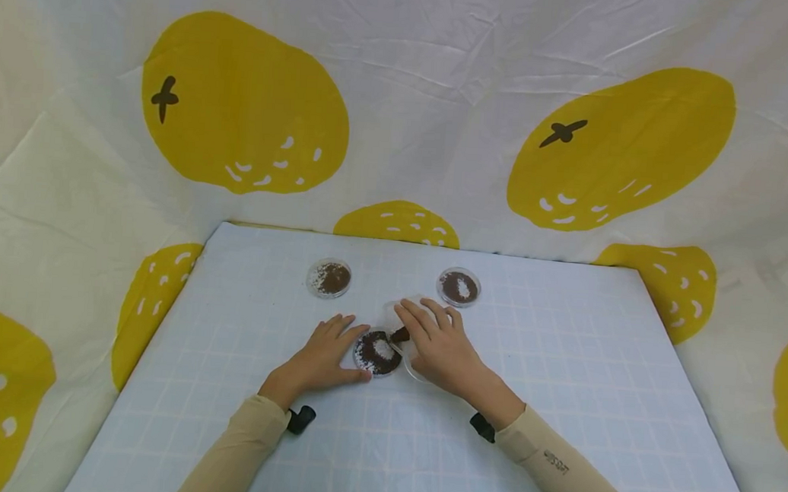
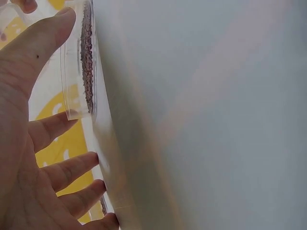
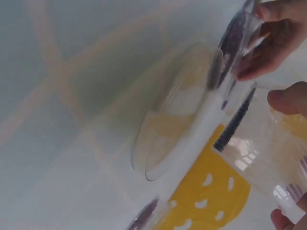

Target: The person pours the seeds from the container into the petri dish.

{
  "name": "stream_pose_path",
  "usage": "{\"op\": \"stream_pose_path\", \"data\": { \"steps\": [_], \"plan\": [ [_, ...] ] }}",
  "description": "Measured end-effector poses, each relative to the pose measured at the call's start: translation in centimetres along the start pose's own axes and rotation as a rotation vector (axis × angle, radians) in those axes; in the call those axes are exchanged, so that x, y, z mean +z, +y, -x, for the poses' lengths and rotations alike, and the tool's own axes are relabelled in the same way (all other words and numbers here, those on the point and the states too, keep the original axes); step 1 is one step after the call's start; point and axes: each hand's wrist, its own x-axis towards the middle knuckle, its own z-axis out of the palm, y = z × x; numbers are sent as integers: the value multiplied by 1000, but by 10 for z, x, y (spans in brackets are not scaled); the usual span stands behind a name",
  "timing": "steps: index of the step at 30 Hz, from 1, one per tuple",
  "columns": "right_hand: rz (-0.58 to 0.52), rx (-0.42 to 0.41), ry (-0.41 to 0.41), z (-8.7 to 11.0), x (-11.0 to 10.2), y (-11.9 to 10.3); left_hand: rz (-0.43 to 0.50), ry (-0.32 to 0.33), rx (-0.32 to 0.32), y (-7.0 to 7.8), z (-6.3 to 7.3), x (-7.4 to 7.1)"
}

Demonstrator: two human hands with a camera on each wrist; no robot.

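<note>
My left hand (image 1: 317, 356) steadies a clear petri dish (image 2: 73, 81) on the table, thumb and index finger on opposite sides of its rim. Dark brown granules (image 1: 369, 357) lie in that dish around a pale bare patch. Over its right edge my right hand (image 1: 447, 350) holds a clear plastic container (image 3: 266, 136), tilted toward the dish. More dark granules (image 3: 235, 120) line the container's lower edge in the right wrist view. Beneath the right hand stands another clear dish (image 3: 168, 139), with no granules visible in it.
Two more petri dishes with brown granules stand farther back, a left dish (image 1: 312, 280) and a right dish (image 1: 477, 291). A pale checked cloth (image 1: 565, 349) covers the table. White fabric (image 1: 430, 126) with yellow fruit prints hangs behind and at the sides.
</note>
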Motion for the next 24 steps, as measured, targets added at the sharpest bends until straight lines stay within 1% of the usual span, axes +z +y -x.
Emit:
{"op": "stream_pose_path", "data": {
  "steps": [4, 6, 11, 15, 19, 24],
  "plan": [
    [-179, 138, -24, 5, 2, 0, -1, -5, -7, 2, 0, -1],
    [-264, 201, -15, 8, 3, 0, -3, -9, -10, 3, 1, -2],
    [-439, 335, 7, 14, 6, 1, 0, -11, -12, 4, 2, -4],
    [-539, 409, 25, 19, 9, 3, -4, -9, -6, 2, 2, -2],
    [-619, 463, 79, 25, 10, 6, -9, -8, 4, 1, 1, -1],
    [-720, 570, 128, 32, 10, 12, -9, -7, 5, -1, -1, 0]
  ]
}}
